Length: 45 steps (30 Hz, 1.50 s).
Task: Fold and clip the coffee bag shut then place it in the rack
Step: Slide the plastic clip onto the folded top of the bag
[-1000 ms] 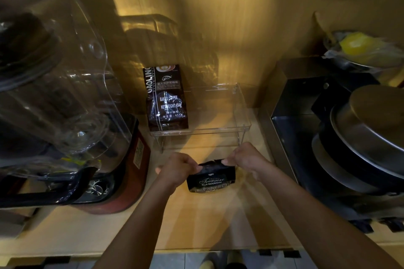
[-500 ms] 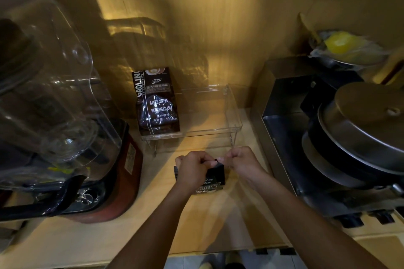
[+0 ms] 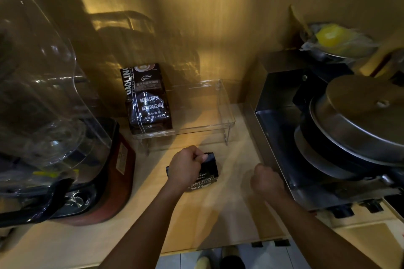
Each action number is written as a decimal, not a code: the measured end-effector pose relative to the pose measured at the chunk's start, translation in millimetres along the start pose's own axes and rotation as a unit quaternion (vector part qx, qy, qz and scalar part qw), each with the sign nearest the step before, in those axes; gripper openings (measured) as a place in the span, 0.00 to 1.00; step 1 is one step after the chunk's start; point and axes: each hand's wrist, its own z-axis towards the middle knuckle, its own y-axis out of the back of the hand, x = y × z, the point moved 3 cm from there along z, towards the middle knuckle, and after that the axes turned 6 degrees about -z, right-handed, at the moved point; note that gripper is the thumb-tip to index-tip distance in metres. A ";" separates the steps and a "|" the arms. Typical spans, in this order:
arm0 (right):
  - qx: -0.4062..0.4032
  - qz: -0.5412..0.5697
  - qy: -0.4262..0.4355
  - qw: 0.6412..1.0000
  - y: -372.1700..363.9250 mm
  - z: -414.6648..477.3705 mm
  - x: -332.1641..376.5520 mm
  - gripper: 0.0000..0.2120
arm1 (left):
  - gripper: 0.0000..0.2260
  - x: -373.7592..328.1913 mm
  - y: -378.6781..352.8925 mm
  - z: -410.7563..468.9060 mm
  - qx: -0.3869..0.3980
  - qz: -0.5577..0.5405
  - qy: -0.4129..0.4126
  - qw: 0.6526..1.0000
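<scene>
A small black coffee bag (image 3: 207, 173) with gold lettering stands on the wooden counter in front of the rack. My left hand (image 3: 185, 167) pinches its folded top edge from the left and covers much of the bag. My right hand (image 3: 265, 179) is a closed fist to the right of the bag, apart from it, close to the steel box. I cannot tell if anything is inside that fist. The clear acrylic rack (image 3: 220, 124) stands behind, with a larger dark coffee bag (image 3: 148, 102) upright on its left side.
A blender with a clear jar and red base (image 3: 65, 137) fills the left. A steel box (image 3: 275, 116) with stacked pans and a lid (image 3: 360, 120) sits at right. A bowl with a yellow object (image 3: 332, 37) is at far right. The counter's front edge is near me.
My right hand has let go of the bag's top and moved right, toward the steel box. My left hand still holds the folded top; the view has shifted slightly.
</scene>
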 end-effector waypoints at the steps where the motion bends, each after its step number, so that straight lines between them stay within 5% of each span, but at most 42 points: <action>1: 0.004 -0.020 -0.006 1.000 -4.1 -2.4 -2.2 0.12 | 0.05 0.0 0.2 1.0 0.006 -0.007 0.004 1.000; 12: 0.105 -0.146 0.066 0.982 -48.5 -21.6 9.3 0.23 | 0.05 3.0 0.8 -1.3 0.037 -0.024 0.017 0.999; 16: 0.057 -0.076 0.065 0.993 -48.1 -25.9 9.2 0.22 | 0.05 4.4 0.9 0.4 0.035 -0.030 0.013 0.999; 22: 0.045 -0.017 0.178 0.983 -53.8 -39.9 26.5 0.21 | 0.05 2.9 0.3 4.8 0.041 -0.035 0.009 0.998; 26: -0.028 0.031 0.109 0.993 -35.6 -32.8 20.1 0.14 | 0.05 2.4 3.7 8.4 0.039 -0.039 0.003 0.998; 29: 0.016 0.106 0.063 0.992 -31.3 -21.1 4.7 0.13 | 0.04 1.8 3.3 8.3 0.044 -0.043 0.003 0.998; 35: 0.017 0.004 0.100 0.995 -55.7 -21.2 4.7 0.19 | 0.04 1.8 4.8 6.7 0.045 -0.051 0.006 0.998; 40: -0.012 -0.024 0.211 0.977 -74.1 -29.9 22.9 0.14 | 0.05 -0.3 7.4 8.6 0.038 -0.056 0.004 0.998; 45: -0.053 -0.014 0.190 0.980 -72.0 -24.4 14.1 0.12 | 0.04 -4.5 8.3 8.5 0.026 -0.041 -0.018 0.999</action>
